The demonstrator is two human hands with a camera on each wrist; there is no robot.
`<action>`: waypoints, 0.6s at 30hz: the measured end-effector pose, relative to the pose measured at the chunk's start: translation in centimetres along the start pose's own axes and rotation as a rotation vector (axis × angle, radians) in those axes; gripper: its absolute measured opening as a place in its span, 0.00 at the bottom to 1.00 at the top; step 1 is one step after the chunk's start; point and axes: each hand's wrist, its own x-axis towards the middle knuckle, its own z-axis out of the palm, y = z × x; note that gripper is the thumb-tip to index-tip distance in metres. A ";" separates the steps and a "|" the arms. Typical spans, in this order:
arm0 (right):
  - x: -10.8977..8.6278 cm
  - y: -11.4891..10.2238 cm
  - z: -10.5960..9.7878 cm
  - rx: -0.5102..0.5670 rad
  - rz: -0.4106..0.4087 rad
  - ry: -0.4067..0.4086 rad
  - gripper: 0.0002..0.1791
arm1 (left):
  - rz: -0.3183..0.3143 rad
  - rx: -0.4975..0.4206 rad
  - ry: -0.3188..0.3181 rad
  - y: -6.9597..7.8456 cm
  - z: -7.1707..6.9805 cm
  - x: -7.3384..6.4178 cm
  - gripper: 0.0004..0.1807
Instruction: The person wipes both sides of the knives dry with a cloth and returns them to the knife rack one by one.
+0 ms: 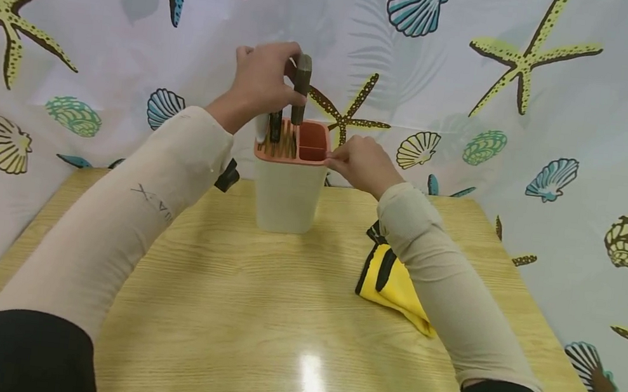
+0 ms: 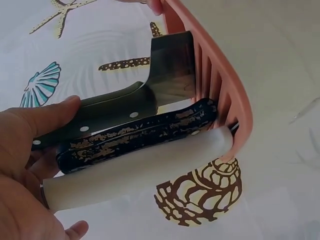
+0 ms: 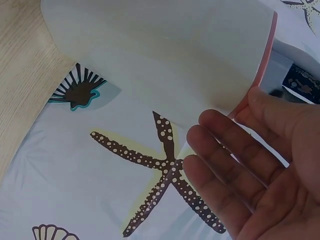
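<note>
A white knife holder [image 1: 286, 199] with a pinkish-orange slotted top [image 2: 242, 100] stands upright at the table's far side. My left hand [image 1: 263, 79] grips the dark green, riveted handle of a broad-bladed knife [image 2: 110, 112]. That knife's blade is partly inside a slot; the rest shows above the top. Beside it, a knife with a worn black handle [image 2: 140, 135] and one with a white handle [image 2: 140, 167] stand in other slots. My right hand [image 1: 364, 166] pinches the holder's rim at the right, thumb and index finger on the edge, other fingers [image 3: 220, 175] loosely bent.
A folded yellow cloth with black trim [image 1: 396, 288] lies on the wooden table [image 1: 255, 317], partly under the right forearm. A small black object [image 1: 228, 176] shows behind the left forearm. A shell-and-starfish patterned sheet [image 1: 330, 44] hangs behind.
</note>
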 end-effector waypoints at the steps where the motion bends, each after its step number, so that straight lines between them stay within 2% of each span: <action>1: 0.0 0.0 0.0 0.006 0.005 -0.002 0.16 | -0.001 0.026 -0.003 0.1 0.0 0.1 0.25; 7: -0.1 -0.1 0.1 0.022 0.004 -0.011 0.17 | -0.060 0.148 -0.029 0.6 -0.1 0.6 0.22; 12: 0.0 -0.2 0.1 0.007 -0.006 0.003 0.17 | -0.075 0.251 -0.097 1.0 -0.2 1.1 0.18; 14: -0.1 -0.2 0.1 0.007 -0.002 0.004 0.17 | -0.068 0.265 -0.114 1.1 -0.3 1.2 0.18; 18: -0.1 -0.1 0.1 0.023 0.015 0.000 0.18 | -0.066 0.242 -0.106 1.0 -0.6 0.7 0.21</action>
